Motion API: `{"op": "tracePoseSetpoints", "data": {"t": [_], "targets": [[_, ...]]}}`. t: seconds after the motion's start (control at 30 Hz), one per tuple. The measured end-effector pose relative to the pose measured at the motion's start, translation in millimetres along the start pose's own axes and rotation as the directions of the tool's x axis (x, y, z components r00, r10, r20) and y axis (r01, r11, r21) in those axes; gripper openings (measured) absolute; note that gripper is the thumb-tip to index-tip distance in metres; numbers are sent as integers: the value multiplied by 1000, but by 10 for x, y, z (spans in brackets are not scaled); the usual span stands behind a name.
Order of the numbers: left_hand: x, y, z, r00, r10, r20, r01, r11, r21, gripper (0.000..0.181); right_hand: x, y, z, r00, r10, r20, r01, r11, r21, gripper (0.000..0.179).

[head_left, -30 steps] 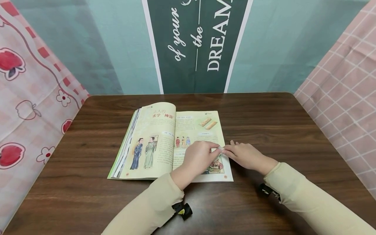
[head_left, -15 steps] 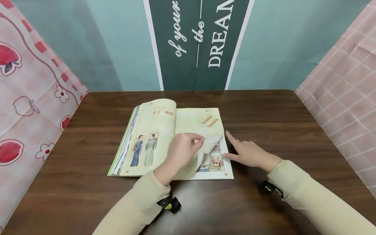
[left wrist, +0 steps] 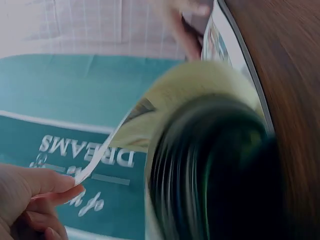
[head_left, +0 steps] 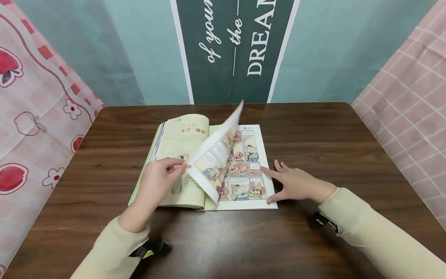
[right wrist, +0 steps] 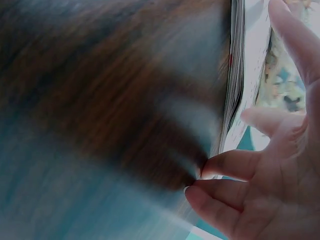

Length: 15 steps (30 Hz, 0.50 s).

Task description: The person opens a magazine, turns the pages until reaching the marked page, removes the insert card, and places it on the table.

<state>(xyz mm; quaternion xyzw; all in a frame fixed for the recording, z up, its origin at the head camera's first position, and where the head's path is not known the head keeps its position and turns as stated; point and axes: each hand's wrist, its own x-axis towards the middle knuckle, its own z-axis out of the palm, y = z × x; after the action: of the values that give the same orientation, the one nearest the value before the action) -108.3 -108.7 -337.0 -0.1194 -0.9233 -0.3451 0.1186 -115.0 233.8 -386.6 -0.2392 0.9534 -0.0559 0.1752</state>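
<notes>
An illustrated magazine (head_left: 244, 193) lies spread on the wooden table. My left hand (head_left: 158, 178) pinches the lower outer corner of one page (head_left: 210, 155) between thumb and fingers. That page stands raised and slanted over the spine, its far corner up in the air. In the left wrist view the page (left wrist: 140, 127) curves from the spine to the pinching fingertips. My right hand (head_left: 296, 184) is at the magazine's right edge, fingers spread, thumb and index fingertip on the margin of the comic page. In the right wrist view the other fingers (right wrist: 232, 165) reach past the page edges.
The dark wooden table (head_left: 313, 131) extends around the magazine. Behind it hangs a teal cloth (head_left: 313, 58) with white lettering. Patterned pink cloths stand at the left (head_left: 52, 135) and right (head_left: 411, 100). Each wrist wears a small black camera strap (head_left: 150, 248).
My left hand has lifted the page from the right side and drawn it leftward across the spine, uncovering a comic page. My right hand has left the page corner and spread its fingers at the edge.
</notes>
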Motion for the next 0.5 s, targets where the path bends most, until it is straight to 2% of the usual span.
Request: {"op": "tracePoseSetpoints", "data": {"t": [0.2,0.3,0.4,0.5], "targets": [[-270,-193,-330,998,-13,-65,22,991,131,16,-20,-17,26,1000,-5,18,5,1000,-10,96],[-368,-242,-432,997,-29,-67,42,981,191,17,-27,-18,44,1000,-12,4,12,1000,-21,96],[-434,-289,-495,996,-91,-19,93,968,232,19,-22,-16,50,1000,-16,-8,15,999,-36,96],[-470,-342,-525,986,-162,49,145,956,256,22,-11,-18,41,1000,-14,-19,13,999,-48,95]]}}
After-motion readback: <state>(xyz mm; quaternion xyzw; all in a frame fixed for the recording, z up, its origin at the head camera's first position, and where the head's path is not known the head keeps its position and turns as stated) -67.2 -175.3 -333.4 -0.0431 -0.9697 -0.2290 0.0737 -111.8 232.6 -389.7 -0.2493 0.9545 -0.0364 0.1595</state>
